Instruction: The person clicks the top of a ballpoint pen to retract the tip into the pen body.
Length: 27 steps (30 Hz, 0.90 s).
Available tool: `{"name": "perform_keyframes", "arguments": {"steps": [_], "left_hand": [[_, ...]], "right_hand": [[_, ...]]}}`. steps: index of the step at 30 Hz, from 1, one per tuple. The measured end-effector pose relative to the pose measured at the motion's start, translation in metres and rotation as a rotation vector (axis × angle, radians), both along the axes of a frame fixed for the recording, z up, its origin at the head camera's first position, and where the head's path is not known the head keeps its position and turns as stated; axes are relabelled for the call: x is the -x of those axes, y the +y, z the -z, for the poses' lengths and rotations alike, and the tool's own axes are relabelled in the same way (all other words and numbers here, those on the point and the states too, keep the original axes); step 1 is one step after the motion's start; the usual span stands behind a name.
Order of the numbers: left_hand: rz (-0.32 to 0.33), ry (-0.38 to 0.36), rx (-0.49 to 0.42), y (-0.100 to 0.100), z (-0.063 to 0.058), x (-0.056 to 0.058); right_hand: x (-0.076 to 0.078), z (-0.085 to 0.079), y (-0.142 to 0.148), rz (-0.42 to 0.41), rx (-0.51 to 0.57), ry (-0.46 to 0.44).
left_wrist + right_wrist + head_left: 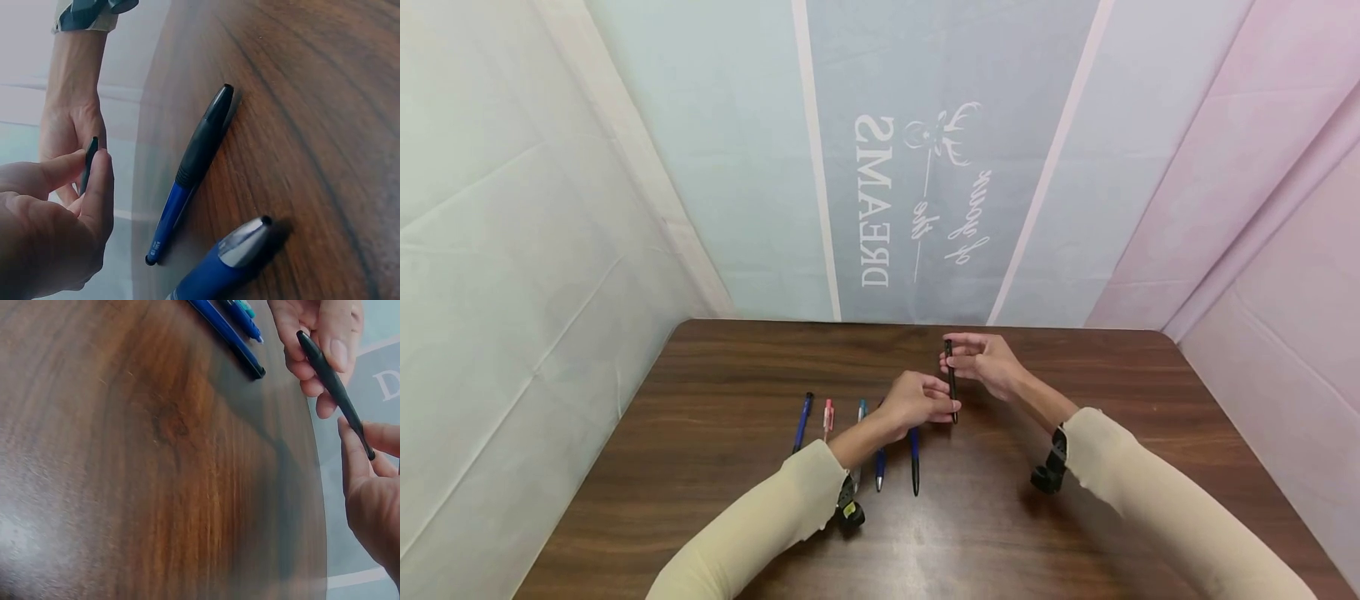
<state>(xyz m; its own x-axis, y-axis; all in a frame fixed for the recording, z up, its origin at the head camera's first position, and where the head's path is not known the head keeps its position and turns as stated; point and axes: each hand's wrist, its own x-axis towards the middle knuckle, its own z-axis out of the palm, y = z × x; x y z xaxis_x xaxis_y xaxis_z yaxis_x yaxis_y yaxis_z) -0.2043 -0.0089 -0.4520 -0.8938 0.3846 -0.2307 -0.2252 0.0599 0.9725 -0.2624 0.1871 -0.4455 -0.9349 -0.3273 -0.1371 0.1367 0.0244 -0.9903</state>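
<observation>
A black pen [952, 385] is held above the table between both hands, and its whole length shows in the right wrist view. The left hand [916, 402] pinches its lower end between thumb and fingers. Near the other end, the right hand [991, 365] pinches it with thumb and fingertips. Below the left hand lies a blue pen with a black grip [203, 147]. Beside that is another blue pen with a silver tip [244, 242], partly covered by the left arm in the head view.
Left of the left forearm lie a blue pen [803, 421] and a pink pen [828, 414]. A teal-topped pen [862, 408] is partly behind that arm. The brown wooden table [715, 492] ends at a printed cloth backdrop [760, 208].
</observation>
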Motion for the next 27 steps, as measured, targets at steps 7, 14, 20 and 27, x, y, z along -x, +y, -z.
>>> {"name": "perform_keyframes", "arguments": {"steps": [7,14,20,27], "left_hand": [[0.031,0.019,0.051,-0.003,-0.002,-0.007],[0.035,0.025,0.072,-0.004,-0.005,-0.016],[0.062,0.026,0.073,-0.008,-0.005,-0.022],[0.080,0.060,0.076,-0.013,-0.003,-0.030]], "right_hand": [[-0.011,0.001,-0.002,0.019,0.003,0.003],[-0.021,0.000,-0.004,0.024,-0.011,0.006],[-0.028,0.001,-0.003,0.018,-0.027,0.015],[-0.037,0.001,-0.008,0.011,-0.018,0.026]]}}
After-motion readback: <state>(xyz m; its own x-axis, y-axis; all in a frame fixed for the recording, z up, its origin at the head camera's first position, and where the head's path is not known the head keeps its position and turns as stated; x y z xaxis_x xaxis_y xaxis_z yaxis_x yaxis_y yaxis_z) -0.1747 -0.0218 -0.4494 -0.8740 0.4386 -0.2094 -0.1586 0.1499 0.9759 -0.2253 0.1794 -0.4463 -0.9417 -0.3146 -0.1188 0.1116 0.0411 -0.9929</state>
